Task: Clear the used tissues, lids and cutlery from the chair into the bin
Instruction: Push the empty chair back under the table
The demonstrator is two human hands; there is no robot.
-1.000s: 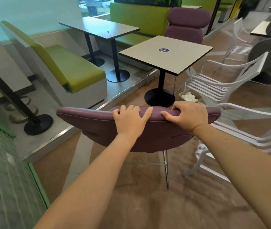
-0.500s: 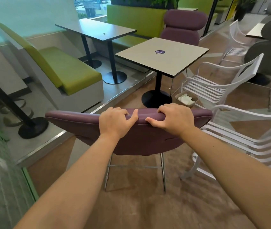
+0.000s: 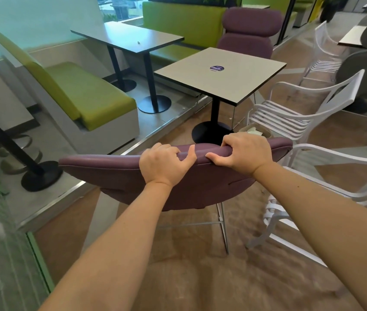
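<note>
A purple padded chair point(image 3: 115, 173) stands in front of me with its back towards me. My left hand point(image 3: 164, 164) and my right hand point(image 3: 245, 153) both grip the top edge of its backrest, fingers curled over the far side and thumbs on the near side. The seat is hidden behind the backrest. Just beyond my right hand, a small beige bin point(image 3: 265, 132) with white tissues point(image 3: 254, 131) in it sits on the floor; my hand covers most of it.
A square grey table point(image 3: 243, 81) on a black pedestal stands past the chair, with another purple chair point(image 3: 249, 34) behind it. White slatted chairs point(image 3: 290, 115) crowd the right side. A green bench point(image 3: 83, 97) and a raised floor step lie to the left.
The purple chair has come nearer to me, with both hands still holding its backrest. The bin is now mostly hidden behind my right hand.
</note>
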